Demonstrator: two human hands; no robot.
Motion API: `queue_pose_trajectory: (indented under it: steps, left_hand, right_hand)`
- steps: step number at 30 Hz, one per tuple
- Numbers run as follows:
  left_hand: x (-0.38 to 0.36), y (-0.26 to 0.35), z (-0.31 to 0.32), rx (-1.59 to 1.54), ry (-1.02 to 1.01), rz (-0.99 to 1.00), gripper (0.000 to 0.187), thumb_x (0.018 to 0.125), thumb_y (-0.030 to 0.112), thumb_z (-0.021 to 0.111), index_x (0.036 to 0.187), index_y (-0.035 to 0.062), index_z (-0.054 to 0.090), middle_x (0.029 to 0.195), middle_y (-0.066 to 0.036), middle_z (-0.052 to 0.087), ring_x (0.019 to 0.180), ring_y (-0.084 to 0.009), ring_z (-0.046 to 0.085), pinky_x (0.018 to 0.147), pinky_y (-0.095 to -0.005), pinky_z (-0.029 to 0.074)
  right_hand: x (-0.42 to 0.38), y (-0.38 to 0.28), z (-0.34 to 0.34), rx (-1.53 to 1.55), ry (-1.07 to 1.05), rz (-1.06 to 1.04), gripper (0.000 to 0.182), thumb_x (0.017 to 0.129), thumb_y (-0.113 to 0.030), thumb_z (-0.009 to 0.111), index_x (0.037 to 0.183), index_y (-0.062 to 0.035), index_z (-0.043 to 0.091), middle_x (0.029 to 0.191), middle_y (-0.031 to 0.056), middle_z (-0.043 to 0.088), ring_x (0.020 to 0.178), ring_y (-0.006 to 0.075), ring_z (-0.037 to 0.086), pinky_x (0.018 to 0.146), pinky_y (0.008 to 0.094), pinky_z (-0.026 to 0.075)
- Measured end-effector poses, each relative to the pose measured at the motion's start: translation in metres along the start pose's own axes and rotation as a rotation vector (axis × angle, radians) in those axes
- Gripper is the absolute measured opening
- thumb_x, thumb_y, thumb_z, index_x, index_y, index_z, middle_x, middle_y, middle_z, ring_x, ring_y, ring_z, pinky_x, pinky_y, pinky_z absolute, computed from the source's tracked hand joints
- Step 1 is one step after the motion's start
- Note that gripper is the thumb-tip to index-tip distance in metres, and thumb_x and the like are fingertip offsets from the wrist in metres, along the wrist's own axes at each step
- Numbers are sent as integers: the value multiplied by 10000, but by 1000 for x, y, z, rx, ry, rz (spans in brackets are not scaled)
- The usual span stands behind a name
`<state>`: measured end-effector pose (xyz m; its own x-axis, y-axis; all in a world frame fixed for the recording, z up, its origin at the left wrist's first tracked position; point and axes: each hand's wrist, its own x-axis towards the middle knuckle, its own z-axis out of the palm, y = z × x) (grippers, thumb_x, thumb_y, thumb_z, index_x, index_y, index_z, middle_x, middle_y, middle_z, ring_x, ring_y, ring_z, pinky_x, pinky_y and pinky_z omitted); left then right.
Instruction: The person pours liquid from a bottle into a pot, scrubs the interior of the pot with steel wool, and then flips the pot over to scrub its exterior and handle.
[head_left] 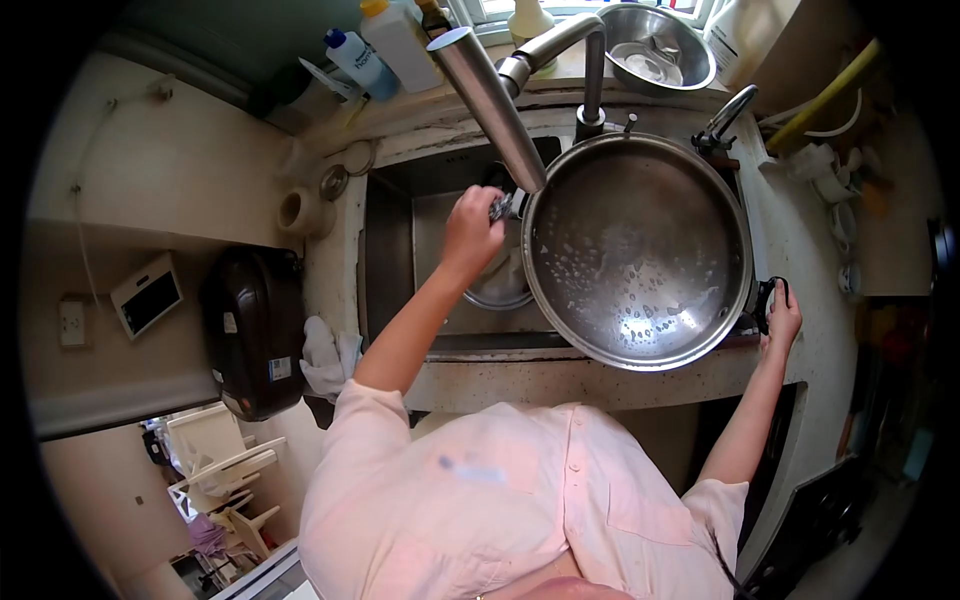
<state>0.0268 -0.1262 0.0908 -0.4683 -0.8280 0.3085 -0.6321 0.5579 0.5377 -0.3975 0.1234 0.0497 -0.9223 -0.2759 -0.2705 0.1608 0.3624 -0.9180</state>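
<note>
A large, round stainless steel pan point(625, 240) rests over the right part of the sink, its inside wet with drops and foamy spots. My right hand point(783, 318) is closed round its black right-side handle point(766, 305). On the other side, my left hand point(472, 235) is closed on a crumpled grey steel wool scrubber point(500, 207), right by the pan's left handle. Below that hand, a round metal vessel point(497, 293) sits in the sink basin point(400, 250), partly hidden by the pan and my forearm.
A thick steel faucet point(490, 105) reaches over the pan's left rim. Behind it, a metal bowl point(657, 50) stands on the ledge, with a blue-capped bottle point(360, 65) and a white jug point(400, 40) farther left. A white cloth point(325, 358) lies on the counter's left.
</note>
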Motion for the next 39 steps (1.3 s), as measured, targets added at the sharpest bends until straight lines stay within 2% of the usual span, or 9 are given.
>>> queue_pose_trajectory:
  steps: [6,12,14,19,23,26,29,35,39]
  left_hand:
    - [42,-30,58,117,13,153,184,711,64,569,890,54,607,759,-157,587,747,-357,574,648,-420,449]
    - [78,-57,38,-45,154,-169,166,764,96,595,914,27,608,830,-161,631,730,-288,622,630,-332,474]
    - [66,-65,13,-615,215,-603,151,756,59,568,889,13,622,885,-110,640,804,-232,628,705,-325,499]
    - [25,-90,-7,-1461,10,-792,176,788,129,645,909,10,602,869,-70,640,750,-141,612,671,-284,484]
    - [28,-73,27,-302,350,-267,178,793,136,616,943,43,590,833,-115,595,795,-249,590,713,-360,479]
    - [43,-53,33,193,531,-41,344,773,232,647,1045,38,568,950,-135,546,901,-282,529,785,-362,447]
    - [41,-47,29,206,24,-214,495,766,367,639,1143,63,535,1049,-157,518,962,-307,507,819,-385,437]
    - [16,-39,33,205,147,-54,659,730,456,648,1223,57,472,1056,-160,519,945,-339,512,808,-406,444]
    - [36,-53,39,215,115,28,495,731,400,654,1095,75,568,955,-155,567,870,-341,547,761,-405,463]
  right_hand:
    - [0,1,-2,-88,-10,-8,355,822,-336,645,1081,-95,627,547,-66,355,448,32,286,398,199,222]
    - [-5,-3,-1,-97,-2,-45,299,842,-304,624,1041,-80,638,547,-71,368,444,25,295,391,201,216]
    - [5,9,-6,-93,-46,-96,301,853,-325,606,1037,-90,639,551,-75,371,453,21,310,400,198,230]
    - [0,18,-6,-127,-19,-141,300,872,-326,577,1029,-77,639,571,-79,393,465,21,308,406,208,229]
    - [17,35,-7,-116,32,-255,305,875,-324,575,1024,-67,641,581,-87,407,479,20,303,414,214,225]
    - [20,35,-8,-141,24,-307,307,879,-322,570,1016,-57,645,590,-87,422,496,17,305,425,213,228]
    - [10,21,-10,-234,-8,-219,321,872,-293,584,1033,-18,630,751,-36,576,592,38,417,528,208,357]
    - [17,38,-6,-168,66,-450,315,869,-290,587,1018,-18,635,647,-58,502,525,33,344,463,215,282]
    - [-2,12,-5,-198,15,-267,309,861,-268,595,1016,-4,635,599,-72,457,503,37,314,450,219,260]
